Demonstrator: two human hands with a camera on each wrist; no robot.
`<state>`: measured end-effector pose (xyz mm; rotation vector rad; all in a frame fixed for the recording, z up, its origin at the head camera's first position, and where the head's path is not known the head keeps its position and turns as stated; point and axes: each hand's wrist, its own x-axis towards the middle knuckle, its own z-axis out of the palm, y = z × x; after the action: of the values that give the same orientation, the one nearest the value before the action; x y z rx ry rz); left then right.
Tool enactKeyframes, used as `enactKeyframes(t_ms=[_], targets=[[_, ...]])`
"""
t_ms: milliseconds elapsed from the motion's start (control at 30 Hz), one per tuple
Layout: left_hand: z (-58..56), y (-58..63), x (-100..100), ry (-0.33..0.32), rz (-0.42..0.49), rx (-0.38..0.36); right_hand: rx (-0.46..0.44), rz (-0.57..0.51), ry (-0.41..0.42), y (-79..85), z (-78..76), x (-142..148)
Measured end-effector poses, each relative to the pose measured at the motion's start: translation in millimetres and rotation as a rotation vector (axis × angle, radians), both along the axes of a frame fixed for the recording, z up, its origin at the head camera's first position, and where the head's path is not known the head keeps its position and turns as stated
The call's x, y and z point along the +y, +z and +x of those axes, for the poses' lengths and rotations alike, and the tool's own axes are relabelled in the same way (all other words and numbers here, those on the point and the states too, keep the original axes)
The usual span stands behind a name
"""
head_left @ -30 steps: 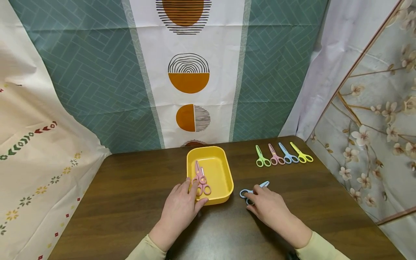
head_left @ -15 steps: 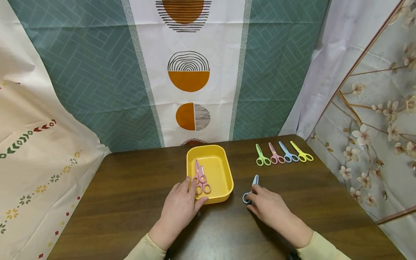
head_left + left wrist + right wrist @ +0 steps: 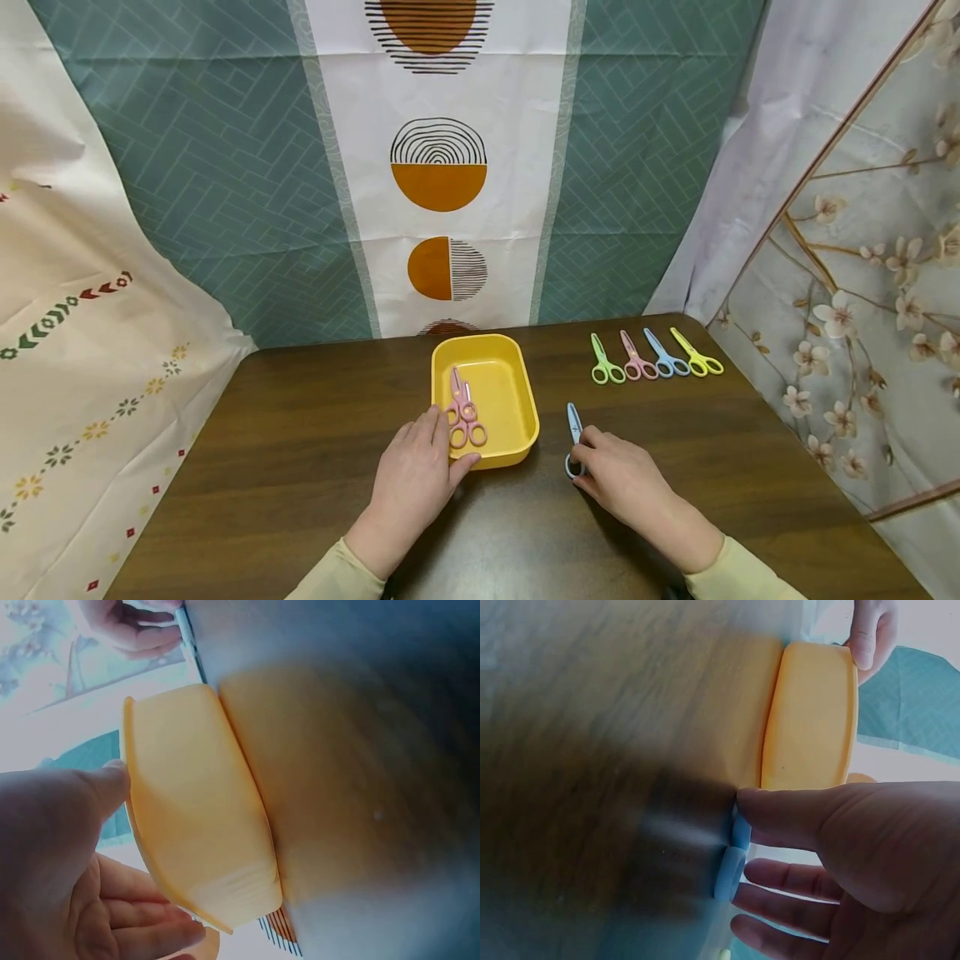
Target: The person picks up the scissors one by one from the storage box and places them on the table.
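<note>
My left hand (image 3: 416, 458) rests at the near-left corner of a yellow tray (image 3: 504, 417). Its thumb touches the rim in the left wrist view, with the fingers loosely extended along the side. Two pairs of pink scissors (image 3: 457, 387) lie overlapped inside the tray, blades pointing away. To the right of the tray, my right hand (image 3: 626, 475) holds light blue scissors (image 3: 574, 423) by the handles, flat on the table. Thumb and fingertips sit at either side of the handle loops (image 3: 730, 874) in the right wrist view. Fingers partly cover the loops in the head view.
At the table's back right lie green scissors (image 3: 599, 361), pink scissors (image 3: 634, 358), blue scissors (image 3: 663, 356) and yellow scissors (image 3: 696, 354) in a row. Patterned curtains (image 3: 442, 208) hang behind the brown table (image 3: 322, 417) and on both sides.
The blue scissors under my right hand have turned anticlockwise, their blades swinging from the upper right to point away and slightly left. My left hand and the tray have stayed in place.
</note>
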<state>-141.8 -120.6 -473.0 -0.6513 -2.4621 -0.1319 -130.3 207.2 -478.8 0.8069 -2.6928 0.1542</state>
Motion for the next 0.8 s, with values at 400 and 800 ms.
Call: enactKeyframes(t_ms=[400,800], targets=[[-1.6,-0.1,0,0.038,-0.013,0.014,0.015,0.021,-0.05,1.5,-2.8,0],[-2.0,-0.7,-1,0.042,-0.015,-0.016,-0.015,0.063,-0.111,3.3,5.1,-12]])
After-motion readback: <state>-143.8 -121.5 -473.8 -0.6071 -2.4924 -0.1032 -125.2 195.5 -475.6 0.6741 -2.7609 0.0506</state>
